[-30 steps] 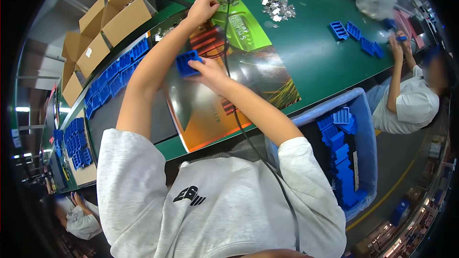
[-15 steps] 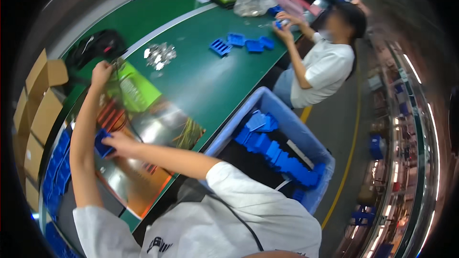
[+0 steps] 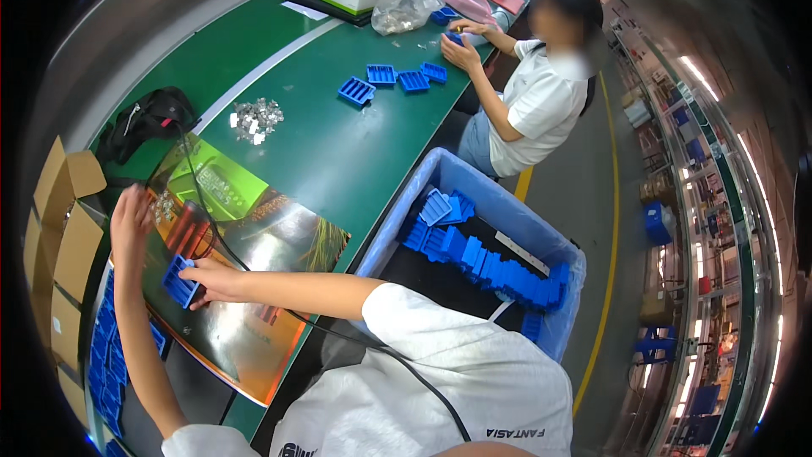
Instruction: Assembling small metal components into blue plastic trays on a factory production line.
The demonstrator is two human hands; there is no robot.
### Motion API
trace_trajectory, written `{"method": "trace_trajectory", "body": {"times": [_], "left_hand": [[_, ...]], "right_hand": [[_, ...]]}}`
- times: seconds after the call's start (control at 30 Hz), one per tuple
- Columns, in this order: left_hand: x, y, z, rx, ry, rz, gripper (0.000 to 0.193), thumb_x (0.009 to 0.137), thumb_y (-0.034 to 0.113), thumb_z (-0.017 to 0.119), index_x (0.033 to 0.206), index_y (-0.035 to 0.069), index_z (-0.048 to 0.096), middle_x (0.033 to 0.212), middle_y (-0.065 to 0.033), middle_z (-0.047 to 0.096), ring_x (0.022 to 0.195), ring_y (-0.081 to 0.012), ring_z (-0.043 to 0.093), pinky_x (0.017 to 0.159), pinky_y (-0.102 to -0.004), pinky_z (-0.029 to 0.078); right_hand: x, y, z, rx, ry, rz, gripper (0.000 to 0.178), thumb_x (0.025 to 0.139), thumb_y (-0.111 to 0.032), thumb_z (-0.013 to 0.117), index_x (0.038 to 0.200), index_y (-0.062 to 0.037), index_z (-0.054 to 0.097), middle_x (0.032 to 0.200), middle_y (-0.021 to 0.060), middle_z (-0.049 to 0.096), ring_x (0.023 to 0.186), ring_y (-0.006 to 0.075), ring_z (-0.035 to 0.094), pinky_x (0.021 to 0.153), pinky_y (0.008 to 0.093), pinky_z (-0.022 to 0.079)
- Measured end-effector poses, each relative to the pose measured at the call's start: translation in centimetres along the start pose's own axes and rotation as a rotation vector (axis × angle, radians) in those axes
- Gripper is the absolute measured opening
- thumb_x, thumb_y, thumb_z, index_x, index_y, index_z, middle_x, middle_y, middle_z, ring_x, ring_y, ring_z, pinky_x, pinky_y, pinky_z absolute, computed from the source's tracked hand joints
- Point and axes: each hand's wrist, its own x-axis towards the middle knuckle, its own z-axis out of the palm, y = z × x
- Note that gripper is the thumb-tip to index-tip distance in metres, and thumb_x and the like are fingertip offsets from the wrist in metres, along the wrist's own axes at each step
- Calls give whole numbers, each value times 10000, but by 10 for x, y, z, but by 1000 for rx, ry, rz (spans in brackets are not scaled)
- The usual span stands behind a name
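Note:
A blue slotted plastic tray [image 3: 179, 283] is gripped at its right edge by my right hand [image 3: 216, 280], which holds it tilted over the printed sheet [image 3: 254, 322]. To the left and farther off, my left hand [image 3: 131, 218] is raised beside a few small shiny pieces [image 3: 162, 205]. Its fingers are curled together, and whatever they may hold is too small to make out. A stack of similar blue trays [image 3: 106, 355] lies at the lower left, partly behind my left forearm.
Loose metal pieces [image 3: 256, 120] are heaped on the green table [image 3: 313, 152]. A lined blue bin [image 3: 440, 171] of blue trays stands at my right. A black cable [image 3: 222, 241] crosses the sheet. Cardboard boxes [image 3: 80, 245] stand left. A co-worker [image 3: 541, 93] handles a blue piece across the way.
My left hand has come back toward me and left, away from the black bag and green sheet. The tray in my right hand has turned so its slots show.

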Motion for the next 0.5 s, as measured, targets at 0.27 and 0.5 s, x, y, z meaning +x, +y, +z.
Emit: {"method": "trace_trajectory", "body": {"times": [0.27,0.5], "left_hand": [[-166,-65,-96,-478,345,-88,362,962,387,499,1068,43,536,634,62,319,542,-36,308,483,-181,263],[-188,-68,-85,-495,256,12,326,975,345,500,1047,32,555,638,69,289,528,-32,262,469,-189,241]], "right_hand": [[10,12,0,-222,48,-66,284,924,-262,517,1068,-18,538,833,79,639,630,168,637,531,292,556],[10,17,7,-597,58,-182,240,882,-288,567,843,-53,597,622,18,584,468,114,553,413,256,448]]}}
